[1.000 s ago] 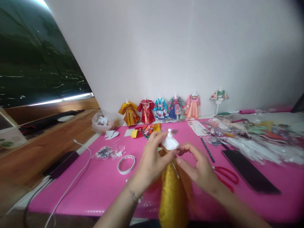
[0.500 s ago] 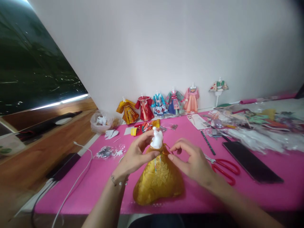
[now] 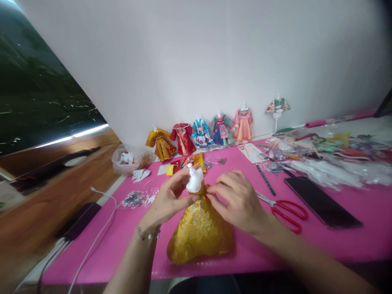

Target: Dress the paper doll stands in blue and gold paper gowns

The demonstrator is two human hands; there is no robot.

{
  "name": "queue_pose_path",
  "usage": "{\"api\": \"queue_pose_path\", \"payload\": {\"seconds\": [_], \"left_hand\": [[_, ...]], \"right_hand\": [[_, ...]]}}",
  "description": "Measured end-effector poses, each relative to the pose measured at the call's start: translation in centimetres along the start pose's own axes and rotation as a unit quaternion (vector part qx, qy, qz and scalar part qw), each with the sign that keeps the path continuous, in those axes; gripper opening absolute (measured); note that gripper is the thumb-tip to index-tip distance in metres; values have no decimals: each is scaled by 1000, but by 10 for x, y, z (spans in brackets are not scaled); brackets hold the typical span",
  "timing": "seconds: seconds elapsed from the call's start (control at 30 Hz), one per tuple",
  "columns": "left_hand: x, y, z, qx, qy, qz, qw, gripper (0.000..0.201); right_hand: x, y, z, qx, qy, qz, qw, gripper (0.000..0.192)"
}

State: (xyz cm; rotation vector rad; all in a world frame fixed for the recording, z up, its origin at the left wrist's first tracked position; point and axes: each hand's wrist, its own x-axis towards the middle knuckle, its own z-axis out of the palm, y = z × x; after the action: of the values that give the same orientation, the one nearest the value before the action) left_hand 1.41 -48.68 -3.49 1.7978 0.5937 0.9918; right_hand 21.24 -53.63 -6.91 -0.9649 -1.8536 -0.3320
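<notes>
Gold brocade skirt [image 3: 200, 239] sits low in the middle of the frame, between the two hands, its flared hem apparently resting on the pink tabletop [image 3: 260, 255] near the front edge. Its long axis runs up the frame and tips slightly left at the top, where a white torso [image 3: 195, 180] rises out of the narrow waist. That waist is where both hands meet, so neither is clearly nearer. The left hand [image 3: 167, 198] grasps it from the left, thumb pressed to the front of the waistband and the other fingers reaching behind the torso. The right hand [image 3: 240, 200] comes in from the right, thumb and forefinger pinching at an orange ribbon [image 3: 204, 190] on the waist's right side; exactly what lies between those fingertips is too small to tell. Beaded strings [image 3: 193, 212] hang down the front, just below the left thumb.
</notes>
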Motion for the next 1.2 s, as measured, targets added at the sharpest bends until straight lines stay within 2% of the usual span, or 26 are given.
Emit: {"api": "queue_pose_path", "payload": {"seconds": [0.17,0.27,0.53,0.7,0.8,0.9,0.97,1.03,1.1,1.2], "left_hand": [[1,-2,3,9,23,5,1000,53],[1,-3,5,23,32,8,999,53],[1,1,5,45,32,14,998,51],[2,2,6,47,28,19,998,51],[2,2,5,44,28,16,998,51],[2,2,3,35,21,15,999,50],[1,2,2,29,13,12,999,49],[1,2,1,24,7,13,1000,48],[1,1,0,21,6,13,1000,48],[2,0,-1,21,3,9,1000,50]], "right_hand": [[7,0,1,-44,0,-37,998,23],[9,1,4,-48,7,-41,998,22],[3,8,5,17,16,26,999,9],[4,3,6,32,14,-3,999,9],[4,6,8,81,28,29,996,10],[2,14,12,200,33,140,969,9],[2,20,15,299,19,245,922,7],[1,24,18,362,1,321,875,7],[0,25,19,387,-20,340,857,5],[-4,24,17,398,2,319,860,15]]}}
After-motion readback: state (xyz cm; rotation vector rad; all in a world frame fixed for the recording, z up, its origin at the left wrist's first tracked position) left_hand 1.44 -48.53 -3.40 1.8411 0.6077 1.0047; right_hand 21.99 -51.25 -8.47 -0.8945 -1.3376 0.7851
